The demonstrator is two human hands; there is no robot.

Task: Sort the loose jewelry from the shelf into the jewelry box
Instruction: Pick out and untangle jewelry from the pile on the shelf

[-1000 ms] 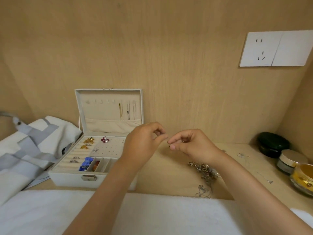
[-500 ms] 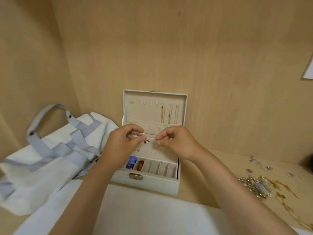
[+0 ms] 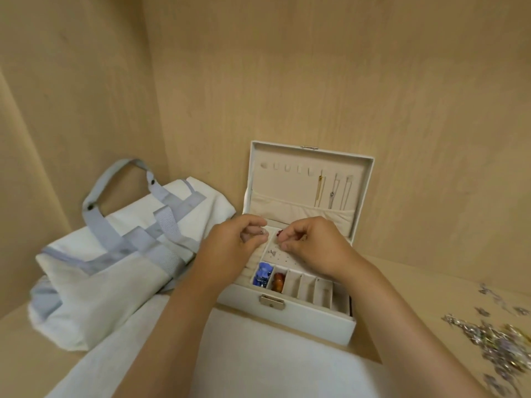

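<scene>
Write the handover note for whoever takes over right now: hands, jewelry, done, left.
Left hand: fingers pinch a small silver piece over the open jewelry box.
Right hand: fingers curled beside it; whether they hold anything, cannot tell.
Done: blue piece and amber piece in front compartments, red piece on the stud panel, chains hanging in the lid.
To do: loose jewelry pile on the shelf, right of the box.
</scene>
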